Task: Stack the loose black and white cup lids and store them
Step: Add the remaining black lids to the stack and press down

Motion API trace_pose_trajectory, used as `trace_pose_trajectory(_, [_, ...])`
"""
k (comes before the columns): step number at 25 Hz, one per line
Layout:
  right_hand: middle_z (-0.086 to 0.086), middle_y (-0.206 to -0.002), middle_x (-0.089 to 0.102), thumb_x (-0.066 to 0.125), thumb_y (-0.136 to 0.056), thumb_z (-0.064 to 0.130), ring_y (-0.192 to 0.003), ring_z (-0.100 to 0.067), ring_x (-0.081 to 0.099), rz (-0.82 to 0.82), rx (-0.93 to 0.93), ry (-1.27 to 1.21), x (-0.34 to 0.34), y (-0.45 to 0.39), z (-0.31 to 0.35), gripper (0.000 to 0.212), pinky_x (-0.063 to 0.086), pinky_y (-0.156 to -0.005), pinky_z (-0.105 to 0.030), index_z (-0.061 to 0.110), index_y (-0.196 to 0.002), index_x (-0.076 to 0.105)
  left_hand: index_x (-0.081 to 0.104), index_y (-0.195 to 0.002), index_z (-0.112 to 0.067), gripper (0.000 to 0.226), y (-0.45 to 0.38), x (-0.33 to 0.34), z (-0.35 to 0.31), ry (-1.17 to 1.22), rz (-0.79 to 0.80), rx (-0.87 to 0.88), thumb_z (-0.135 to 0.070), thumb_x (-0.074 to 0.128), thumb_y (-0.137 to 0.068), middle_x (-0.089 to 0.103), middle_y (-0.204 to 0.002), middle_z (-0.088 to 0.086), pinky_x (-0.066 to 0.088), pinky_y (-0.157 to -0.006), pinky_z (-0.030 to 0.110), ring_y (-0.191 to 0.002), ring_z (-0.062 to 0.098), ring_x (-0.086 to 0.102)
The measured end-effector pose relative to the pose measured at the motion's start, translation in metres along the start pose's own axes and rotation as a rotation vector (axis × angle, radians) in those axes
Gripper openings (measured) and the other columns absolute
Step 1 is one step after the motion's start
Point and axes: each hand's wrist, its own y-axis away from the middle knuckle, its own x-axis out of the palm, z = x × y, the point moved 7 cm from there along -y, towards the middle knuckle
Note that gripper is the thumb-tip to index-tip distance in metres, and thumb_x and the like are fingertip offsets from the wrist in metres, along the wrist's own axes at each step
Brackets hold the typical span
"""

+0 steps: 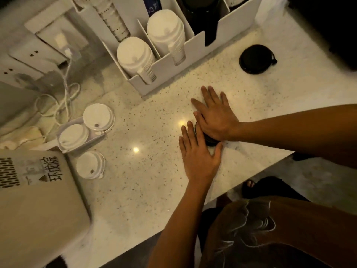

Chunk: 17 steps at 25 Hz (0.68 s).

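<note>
A short stack of black lids (209, 141) stands on the speckled white counter (146, 182), mostly hidden. My right hand (214, 115) lies flat on top of the stack with straight fingers. My left hand (199, 153) rests flat beside the stack, its thumb against the stack's near side. One loose black lid (254, 59) lies alone at the back right. Loose white lids lie at the left: one (98, 117) near a small tray, one (89, 165) in front of it. Another white lid (73, 135) sits in the small tray (63, 149).
A white divided organiser (195, 42) at the back holds white lid stacks (135, 57) and a dark stack. White cables (63, 97) and a socket strip lie at the far left. A beige bag (38, 206) with printed characters stands front left. The counter edge runs diagonally at the front right.
</note>
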Motion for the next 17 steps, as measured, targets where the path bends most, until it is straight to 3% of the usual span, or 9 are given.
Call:
trace_pose_trajectory(14, [-0.016,-0.167,-0.003,0.014,-0.099,0.051,-0.154,-0.031,-0.009,-0.009,-0.001,-0.034,0.0020,-0.0017,-0.0007,0.064,0.000,-0.122,-0.057,0.026,-0.157,0.020,0.013,-0.159,-0.015,0.092,-0.0016,0.0025,0.0023,-0.026,0.034,-0.008,-0.069,0.045,-0.092,0.012,-0.169,0.009,0.006,-0.126,0.046,-0.157,0.024,0.002])
trace_pose_trajectory(17, [-0.015,-0.167,-0.003,0.013,-0.099,0.055,-0.153,-0.030,-0.010,-0.005,0.002,-0.051,0.0031,-0.0005,-0.0013,0.066,-0.002,-0.122,-0.056,0.026,-0.157,0.021,0.012,-0.159,-0.015,0.094,-0.0014,0.0013,0.0023,-0.042,0.044,-0.016,-0.074,0.035,-0.091,0.012,-0.169,0.009,0.005,-0.126,0.044,-0.157,0.023,0.002])
